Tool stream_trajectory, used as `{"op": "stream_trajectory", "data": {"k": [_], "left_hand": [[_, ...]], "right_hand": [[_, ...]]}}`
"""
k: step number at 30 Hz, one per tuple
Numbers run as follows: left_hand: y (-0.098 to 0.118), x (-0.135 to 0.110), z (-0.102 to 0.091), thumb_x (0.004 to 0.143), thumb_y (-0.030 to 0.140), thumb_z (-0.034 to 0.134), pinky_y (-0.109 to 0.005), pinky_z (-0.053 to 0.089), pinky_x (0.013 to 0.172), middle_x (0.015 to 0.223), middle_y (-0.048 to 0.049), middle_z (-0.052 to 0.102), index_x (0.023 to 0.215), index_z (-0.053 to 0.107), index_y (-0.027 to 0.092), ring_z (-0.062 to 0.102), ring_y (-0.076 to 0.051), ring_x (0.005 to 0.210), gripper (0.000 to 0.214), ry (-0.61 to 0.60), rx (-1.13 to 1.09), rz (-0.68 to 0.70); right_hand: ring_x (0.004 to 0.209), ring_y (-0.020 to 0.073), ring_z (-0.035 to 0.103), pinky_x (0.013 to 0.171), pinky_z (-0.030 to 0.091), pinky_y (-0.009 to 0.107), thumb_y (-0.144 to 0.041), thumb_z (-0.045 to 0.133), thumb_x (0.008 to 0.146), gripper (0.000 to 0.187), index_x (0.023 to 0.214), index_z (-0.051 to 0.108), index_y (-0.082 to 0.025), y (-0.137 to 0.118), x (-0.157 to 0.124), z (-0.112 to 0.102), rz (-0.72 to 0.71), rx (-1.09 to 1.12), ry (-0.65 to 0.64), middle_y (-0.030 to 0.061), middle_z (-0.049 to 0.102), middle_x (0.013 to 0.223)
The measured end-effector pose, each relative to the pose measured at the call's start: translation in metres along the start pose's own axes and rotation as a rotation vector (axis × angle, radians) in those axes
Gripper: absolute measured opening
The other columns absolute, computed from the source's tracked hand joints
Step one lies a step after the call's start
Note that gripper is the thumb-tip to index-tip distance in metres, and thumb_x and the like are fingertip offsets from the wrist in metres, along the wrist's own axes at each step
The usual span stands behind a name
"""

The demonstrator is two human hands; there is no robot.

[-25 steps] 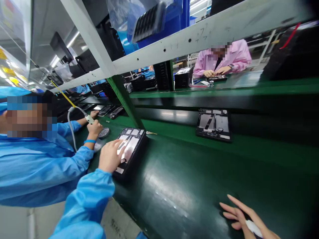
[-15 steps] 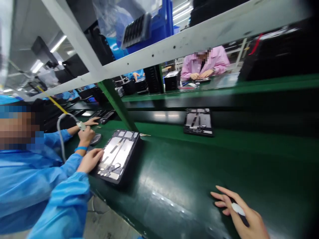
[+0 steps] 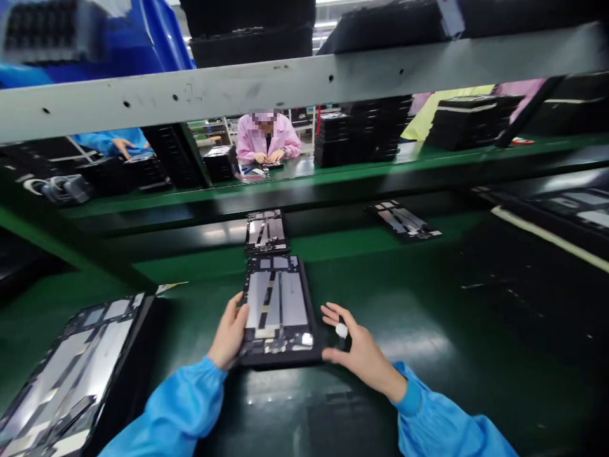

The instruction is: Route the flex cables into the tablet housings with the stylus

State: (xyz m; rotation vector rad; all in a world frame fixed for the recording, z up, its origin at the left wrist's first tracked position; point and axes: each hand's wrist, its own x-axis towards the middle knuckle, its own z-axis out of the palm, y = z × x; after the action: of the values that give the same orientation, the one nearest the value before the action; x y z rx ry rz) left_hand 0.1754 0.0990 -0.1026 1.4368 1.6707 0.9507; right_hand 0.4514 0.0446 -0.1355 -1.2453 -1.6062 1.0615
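An opened tablet in a black tray [image 3: 278, 311] lies on the green bench right in front of me, its grey metal inside facing up. My left hand [image 3: 231, 333] grips the tray's left edge, thumb on top. My right hand [image 3: 354, 346] rests at the tray's right edge with its fingers loosely spread, and a small white piece [image 3: 341, 330] is pinched between them.
A second opened tablet [image 3: 71, 374] lies at the lower left. Two more [image 3: 266, 231] [image 3: 404, 222] sit on the belt behind. A grey shelf beam [image 3: 304, 82] crosses overhead. Beyond it are stacks of black trays [image 3: 361, 133] and a person in pink [image 3: 266, 139].
The view has swung from the left to straight ahead. The tablet tray now sits before me, with my left hand on its left edge and my right hand brought up to its right edge.
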Motion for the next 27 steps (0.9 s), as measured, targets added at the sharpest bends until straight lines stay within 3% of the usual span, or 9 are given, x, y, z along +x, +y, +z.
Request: {"op": "stream_trajectory", "data": {"k": [2, 4, 8, 11, 14, 18, 22, 25, 27], "left_hand": [[-0.003, 0.011, 0.035, 0.092, 0.044, 0.035, -0.032, 0.056, 0.076, 0.098, -0.0112, 0.068, 0.141, 0.037, 0.006, 0.067, -0.019, 0.083, 0.062, -0.098, -0.025, 0.04], [-0.006, 0.017, 0.046, 0.091, 0.042, 0.04, -0.033, 0.054, 0.084, 0.108, -0.0115, 0.064, 0.14, 0.04, 0.009, 0.065, -0.019, 0.09, 0.06, -0.166, -0.006, 0.093], [-0.011, 0.008, 0.029, 0.083, 0.042, 0.057, -0.036, 0.051, 0.089, 0.115, -0.0087, 0.058, 0.134, 0.053, 0.016, 0.061, -0.018, 0.087, 0.057, -0.243, 0.073, 0.149], [-0.016, -0.016, 0.013, 0.085, 0.042, 0.058, -0.035, 0.053, 0.084, 0.107, -0.0069, 0.059, 0.137, 0.051, 0.017, 0.06, -0.016, 0.08, 0.058, -0.351, 0.167, 0.197], [-0.022, -0.046, 0.01, 0.087, 0.032, 0.059, -0.032, 0.055, 0.083, 0.114, -0.0071, 0.058, 0.143, 0.044, 0.022, 0.061, -0.016, 0.085, 0.059, -0.438, 0.265, 0.302], [-0.023, -0.075, 0.014, 0.092, 0.028, 0.056, -0.036, 0.056, 0.086, 0.126, -0.0083, 0.056, 0.148, 0.036, 0.028, 0.063, -0.019, 0.096, 0.059, -0.375, 0.378, 0.361], [-0.014, -0.082, 0.012, 0.091, 0.036, 0.062, -0.039, 0.056, 0.086, 0.121, -0.0082, 0.06, 0.138, 0.047, 0.025, 0.062, -0.024, 0.105, 0.051, -0.296, 0.473, 0.45], [-0.003, -0.081, 0.013, 0.094, 0.038, 0.058, -0.033, 0.056, 0.08, 0.104, -0.0053, 0.065, 0.116, 0.061, 0.023, 0.064, -0.02, 0.092, 0.027, -0.282, 0.453, 0.511], [0.001, -0.079, 0.018, 0.097, 0.036, 0.052, -0.03, 0.055, 0.075, 0.092, -0.0039, 0.066, 0.1, 0.065, 0.022, 0.064, -0.018, 0.084, 0.02, -0.285, 0.435, 0.557]], "right_hand": [[0.132, 0.0313, 0.049, 0.109, 0.041, 0.049, -0.031, 0.087, 0.064, 0.099, 0.147, 0.033, -0.023, 0.005, -0.011, -0.009, 0.039, -0.095, -0.064, 0.0161, 0.052, 0.142], [0.133, 0.0305, 0.048, 0.11, 0.039, 0.049, -0.027, 0.084, 0.067, 0.094, 0.147, 0.034, -0.023, 0.011, -0.019, -0.015, 0.075, -0.145, -0.053, 0.0155, 0.053, 0.142], [0.133, 0.0262, 0.048, 0.111, 0.04, 0.046, -0.024, 0.069, 0.08, 0.069, 0.141, 0.038, -0.024, 0.02, -0.026, -0.02, 0.076, -0.122, 0.033, 0.0129, 0.052, 0.143], [0.135, 0.0263, 0.046, 0.111, 0.04, 0.046, -0.028, 0.067, 0.082, 0.066, 0.142, 0.037, -0.024, 0.022, -0.025, -0.02, 0.071, -0.13, 0.035, 0.0127, 0.05, 0.146], [0.135, 0.0269, 0.046, 0.11, 0.042, 0.045, -0.029, 0.067, 0.083, 0.066, 0.142, 0.038, -0.025, 0.021, -0.023, -0.024, 0.095, -0.153, 0.023, 0.0119, 0.051, 0.145], [0.132, 0.0289, 0.049, 0.106, 0.046, 0.045, -0.03, 0.067, 0.081, 0.065, 0.14, 0.042, -0.023, 0.016, -0.023, -0.036, 0.116, -0.193, -0.018, 0.0117, 0.055, 0.141], [0.128, 0.0312, 0.054, 0.102, 0.048, 0.047, -0.037, 0.067, 0.083, 0.062, 0.138, 0.044, -0.023, 0.003, -0.028, -0.041, 0.099, -0.277, 0.03, 0.0118, 0.059, 0.137], [0.119, 0.0292, 0.06, 0.099, 0.051, 0.044, -0.034, 0.062, 0.09, 0.043, 0.131, 0.052, -0.025, -0.012, -0.025, -0.022, -0.006, -0.306, 0.034, 0.0098, 0.064, 0.129], [0.111, 0.0266, 0.064, 0.096, 0.051, 0.041, -0.026, 0.056, 0.093, 0.03, 0.123, 0.06, -0.025, -0.021, -0.02, -0.002, -0.113, -0.286, -0.083, 0.0086, 0.068, 0.12]]}}
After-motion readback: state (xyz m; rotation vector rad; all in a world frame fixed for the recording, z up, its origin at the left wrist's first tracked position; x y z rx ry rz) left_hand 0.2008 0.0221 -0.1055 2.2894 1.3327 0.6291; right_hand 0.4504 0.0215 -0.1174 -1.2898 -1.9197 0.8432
